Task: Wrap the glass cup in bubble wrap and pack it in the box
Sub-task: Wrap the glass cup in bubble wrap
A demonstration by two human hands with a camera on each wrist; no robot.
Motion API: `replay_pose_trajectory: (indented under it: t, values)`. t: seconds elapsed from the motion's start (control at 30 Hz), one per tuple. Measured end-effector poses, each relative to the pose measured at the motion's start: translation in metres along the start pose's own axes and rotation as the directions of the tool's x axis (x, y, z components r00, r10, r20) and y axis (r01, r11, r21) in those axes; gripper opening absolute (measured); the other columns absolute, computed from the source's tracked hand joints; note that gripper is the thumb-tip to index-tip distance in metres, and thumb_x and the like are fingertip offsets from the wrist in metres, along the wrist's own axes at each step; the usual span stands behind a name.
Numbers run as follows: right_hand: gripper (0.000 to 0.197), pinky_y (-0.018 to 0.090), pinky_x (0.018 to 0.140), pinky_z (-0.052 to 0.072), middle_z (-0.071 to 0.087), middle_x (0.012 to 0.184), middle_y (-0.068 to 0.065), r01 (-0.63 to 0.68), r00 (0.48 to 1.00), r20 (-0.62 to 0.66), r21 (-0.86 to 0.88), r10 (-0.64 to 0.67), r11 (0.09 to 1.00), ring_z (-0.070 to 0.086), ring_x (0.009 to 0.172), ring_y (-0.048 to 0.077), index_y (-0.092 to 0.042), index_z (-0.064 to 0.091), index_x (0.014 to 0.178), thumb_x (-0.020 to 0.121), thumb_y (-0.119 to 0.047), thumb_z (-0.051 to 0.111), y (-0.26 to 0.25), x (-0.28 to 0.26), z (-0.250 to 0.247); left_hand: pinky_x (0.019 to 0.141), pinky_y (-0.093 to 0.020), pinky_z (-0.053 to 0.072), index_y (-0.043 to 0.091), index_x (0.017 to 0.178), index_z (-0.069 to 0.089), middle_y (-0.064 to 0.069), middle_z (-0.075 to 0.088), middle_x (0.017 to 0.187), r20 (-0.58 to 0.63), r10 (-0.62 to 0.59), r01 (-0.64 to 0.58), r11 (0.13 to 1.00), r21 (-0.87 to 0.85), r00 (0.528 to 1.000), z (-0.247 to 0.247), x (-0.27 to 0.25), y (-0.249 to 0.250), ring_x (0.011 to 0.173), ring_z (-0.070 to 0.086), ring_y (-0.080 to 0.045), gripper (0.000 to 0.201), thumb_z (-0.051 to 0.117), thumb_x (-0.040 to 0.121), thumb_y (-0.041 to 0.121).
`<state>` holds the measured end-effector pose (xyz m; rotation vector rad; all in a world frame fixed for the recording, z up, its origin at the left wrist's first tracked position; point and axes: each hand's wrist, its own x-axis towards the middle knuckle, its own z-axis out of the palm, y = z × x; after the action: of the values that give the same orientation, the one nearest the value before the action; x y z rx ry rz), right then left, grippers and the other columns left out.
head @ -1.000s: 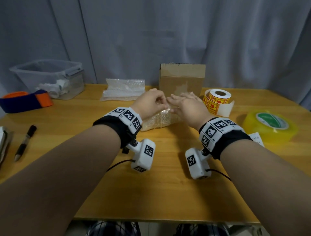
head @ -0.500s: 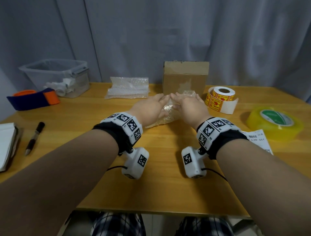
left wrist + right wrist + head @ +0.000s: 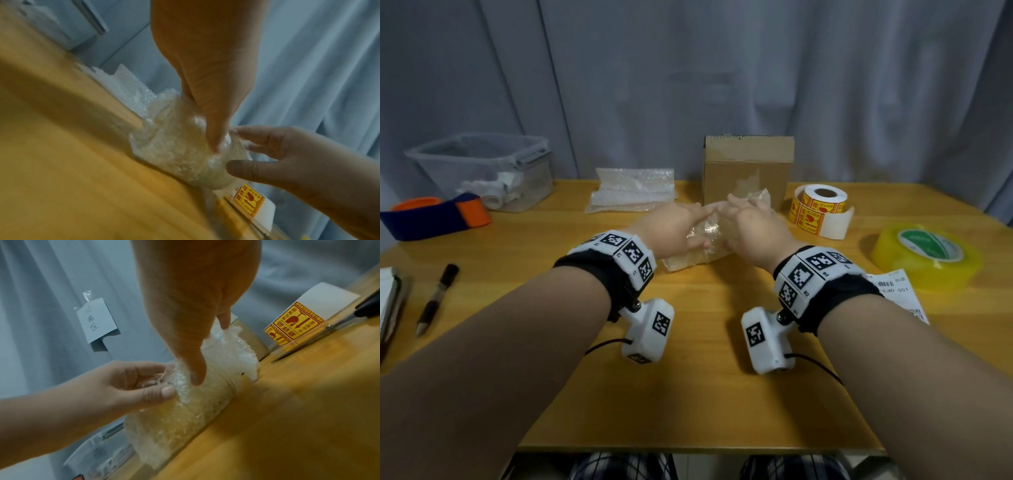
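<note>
The glass cup lies on its side, rolled in bubble wrap (image 3: 707,240), on the wooden table (image 3: 688,377) just in front of the brown cardboard box (image 3: 748,171). Both hands are on the bundle. My left hand (image 3: 700,228) pinches a loose edge of the wrap between thumb and curled fingers (image 3: 148,382), near the bundle's (image 3: 195,404) middle. My right hand (image 3: 732,222) curves round the bundle's (image 3: 174,149) right end, thumb (image 3: 244,168) below and fingers above. The glass itself barely shows through the wrap. Loose wrap sticks out at both ends.
Spare folded bubble wrap (image 3: 633,192) lies at the back left of the box. A roll of yellow labels (image 3: 820,209), a yellow tape roll (image 3: 924,253) and a paper slip (image 3: 900,301) are to the right. A clear plastic bin (image 3: 482,168) and a pen (image 3: 436,299) are to the left.
The wrapped bundle has rolled a little away from me toward the box. My left hand has gone from a fist on top to fingers stretched over the bundle; the right hand followed.
</note>
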<state>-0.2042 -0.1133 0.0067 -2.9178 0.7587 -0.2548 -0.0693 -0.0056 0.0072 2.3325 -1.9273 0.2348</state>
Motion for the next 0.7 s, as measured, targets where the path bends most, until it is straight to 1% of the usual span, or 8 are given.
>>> replay_pose_trajectory:
  t: [0.1,0.17,0.23,0.33,0.43,0.5,0.6,0.7]
  values:
    - [0.071,0.041,0.119,0.016,0.016,0.159,-0.002,0.01,1.0,-0.028,0.094,-0.007,0.995,0.02,0.144,0.022,-0.024,0.024,0.149,0.088,-0.012,0.06,0.002,0.005,0.005,0.111,-0.037,0.033,0.017,0.151,0.002,-0.013,0.019,0.156,0.168,-0.001,-0.012,0.997,0.076,0.986,0.001,0.002,-0.005,0.137,0.035,-0.025,0.1,0.068,0.08,0.044]
    - [0.069,0.029,0.117,0.007,0.016,0.159,-0.001,0.009,1.0,-0.013,0.106,-0.008,0.994,0.017,0.145,0.018,-0.021,0.023,0.15,0.091,-0.008,0.057,0.001,0.008,0.004,0.109,-0.035,0.035,0.016,0.151,0.0,-0.012,0.017,0.157,0.163,0.006,-0.021,0.996,0.089,0.987,0.002,0.002,-0.005,0.136,0.037,-0.024,0.099,0.068,0.081,0.038]
    - [0.068,0.033,0.118,0.007,0.015,0.159,0.002,-0.017,0.999,0.035,0.096,0.014,0.995,0.013,0.146,0.025,-0.017,0.021,0.15,0.092,-0.006,0.054,-0.003,0.008,0.001,0.109,-0.032,0.034,0.014,0.151,0.006,-0.011,0.024,0.155,0.115,0.036,-0.044,0.996,0.071,0.993,0.001,0.001,-0.005,0.136,0.036,-0.022,0.093,0.067,0.083,0.035]
    - [0.062,0.042,0.115,0.021,0.026,0.153,0.011,-0.01,1.0,-0.024,0.171,0.014,0.985,0.024,0.14,0.034,-0.012,0.031,0.146,0.09,-0.005,0.056,-0.005,0.004,0.006,0.108,-0.031,0.034,0.014,0.15,0.014,-0.009,0.033,0.152,0.072,0.061,-0.064,0.997,0.042,0.996,-0.001,-0.001,-0.004,0.135,0.038,-0.021,0.088,0.067,0.082,0.034]
    - [0.066,0.042,0.116,0.022,0.024,0.154,0.007,-0.015,0.999,-0.025,0.201,0.02,0.98,0.025,0.139,0.037,-0.015,0.032,0.146,0.087,-0.003,0.059,0.004,-0.003,0.011,0.106,-0.028,0.031,0.014,0.15,0.015,-0.007,0.033,0.151,0.078,0.075,-0.077,0.997,0.023,0.994,-0.004,-0.002,0.004,0.134,0.039,-0.02,0.086,0.067,0.083,0.032]
    - [0.068,0.041,0.116,0.023,0.025,0.153,0.006,0.001,1.0,-0.026,0.195,0.004,0.981,0.028,0.139,0.036,-0.015,0.033,0.146,0.086,-0.005,0.062,0.014,-0.006,0.005,0.108,-0.027,0.028,0.014,0.15,0.015,-0.008,0.031,0.153,0.085,0.084,-0.084,0.996,-0.012,0.993,-0.005,-0.001,0.013,0.137,0.033,-0.019,0.085,0.066,0.084,0.031]
    - [0.068,0.028,0.114,0.021,0.027,0.153,0.007,0.006,1.0,-0.015,0.143,-0.004,0.99,0.03,0.139,0.026,-0.013,0.034,0.146,0.086,-0.007,0.065,0.033,-0.015,-0.008,0.113,-0.029,0.025,0.014,0.15,0.012,-0.01,0.022,0.155,0.113,0.086,-0.081,0.995,-0.053,0.99,-0.007,0.006,0.032,0.141,0.027,-0.02,0.085,0.065,0.085,0.029]
    - [0.065,0.027,0.114,0.021,0.028,0.153,0.008,-0.033,0.999,-0.012,0.141,0.035,0.989,0.03,0.14,0.023,-0.011,0.034,0.145,0.087,-0.01,0.064,0.048,-0.023,-0.013,0.109,-0.029,0.031,0.014,0.15,0.009,-0.009,0.018,0.157,0.13,0.102,-0.102,0.995,-0.01,0.986,-0.007,0.017,0.051,0.138,0.034,-0.021,0.081,0.06,0.088,0.027]
